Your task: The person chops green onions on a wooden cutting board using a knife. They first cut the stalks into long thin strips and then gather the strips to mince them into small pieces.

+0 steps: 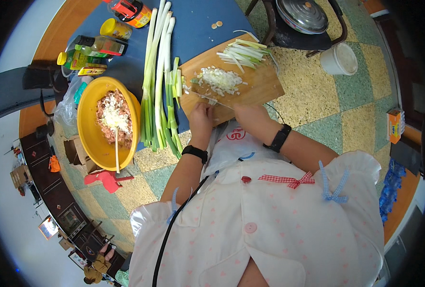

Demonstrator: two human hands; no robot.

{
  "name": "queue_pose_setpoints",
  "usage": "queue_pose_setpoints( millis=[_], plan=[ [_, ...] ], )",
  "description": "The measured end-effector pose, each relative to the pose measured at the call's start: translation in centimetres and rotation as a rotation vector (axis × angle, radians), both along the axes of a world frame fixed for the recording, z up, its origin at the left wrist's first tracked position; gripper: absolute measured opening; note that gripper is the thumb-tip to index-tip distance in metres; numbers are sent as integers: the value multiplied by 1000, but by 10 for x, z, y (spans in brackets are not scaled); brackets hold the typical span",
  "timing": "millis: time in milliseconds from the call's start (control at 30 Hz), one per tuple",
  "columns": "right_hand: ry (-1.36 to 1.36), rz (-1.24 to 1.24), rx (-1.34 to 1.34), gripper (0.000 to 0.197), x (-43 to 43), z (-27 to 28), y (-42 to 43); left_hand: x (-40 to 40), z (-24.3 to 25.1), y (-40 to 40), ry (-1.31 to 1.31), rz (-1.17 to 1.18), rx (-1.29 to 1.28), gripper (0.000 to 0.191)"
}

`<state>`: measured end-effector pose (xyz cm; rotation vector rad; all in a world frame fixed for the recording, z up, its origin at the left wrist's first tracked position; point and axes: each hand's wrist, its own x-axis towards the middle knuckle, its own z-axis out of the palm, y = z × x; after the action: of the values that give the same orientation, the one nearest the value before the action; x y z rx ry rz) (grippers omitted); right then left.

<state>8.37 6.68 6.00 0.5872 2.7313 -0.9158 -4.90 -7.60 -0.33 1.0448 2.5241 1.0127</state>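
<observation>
My right hand (252,120) grips a kitchen knife (214,100), its blade lying across the near part of a wooden cutting board (264,84). Close beside the blade, on the near left of the board, my left hand (201,117) has its fingers curled; whether they pinch anything is hidden. A few white bits lie between its fingertips and the blade. Beyond the knife is a pile of finely chopped scallion (221,80). Farther back on the board lie long cut scallion strips (244,53). Whole scallions (158,75) rest left of the board.
A yellow bowl (85,134) of minced meat (108,98), topped with chopped white pieces and holding a chopstick (117,152), stands left. Behind it are condiment bottles (108,45) on the blue tabletop (194,32). A chair (295,37) bears a lidded pot (302,16); a white bucket (338,59) stands nearby.
</observation>
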Motion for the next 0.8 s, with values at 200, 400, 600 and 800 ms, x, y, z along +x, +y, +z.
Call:
queue_pose_setpoints(
  millis=[200, 400, 600, 800],
  plan=[
    [-55, -187, -110, 14, -10, -5, 2, 2, -1, -2, -18, 35, -47, 12],
    [-14, -56, 2, 16, 5, 1, 1, 5, -7, -3, 3, 67, -14, 10],
    [-38, -5, -17, 13, 8, 12, 2, 6, -5, -3, -43, 77, 4, 11],
    [-36, 26, 9, 13, 7, -2, 3, 5, -4, -3, -59, 73, 13, 11]
  ],
)
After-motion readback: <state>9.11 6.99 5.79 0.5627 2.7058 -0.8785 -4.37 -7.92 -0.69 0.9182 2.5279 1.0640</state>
